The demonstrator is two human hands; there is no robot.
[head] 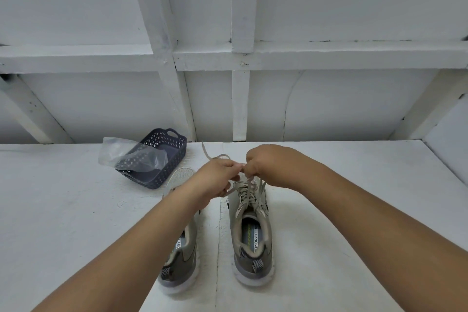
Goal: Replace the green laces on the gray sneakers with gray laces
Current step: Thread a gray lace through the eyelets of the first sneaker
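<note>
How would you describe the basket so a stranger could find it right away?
On the white table, look to the far edge, left of the two gray sneakers. The basket is small, dark navy plastic, tipped, with perforated walls and a clear plastic bag draped over it.

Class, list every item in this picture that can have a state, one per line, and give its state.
right sneaker: upright, laced, lace ends being tied.
gray lace: threaded, ends pinched above the shoe.
left sneaker: upright, largely hidden by the arm.
left hand: pinches the lace.
right hand: pinches the lace.
basket: tilted, open.
plastic bag: lies across the basket.
</note>
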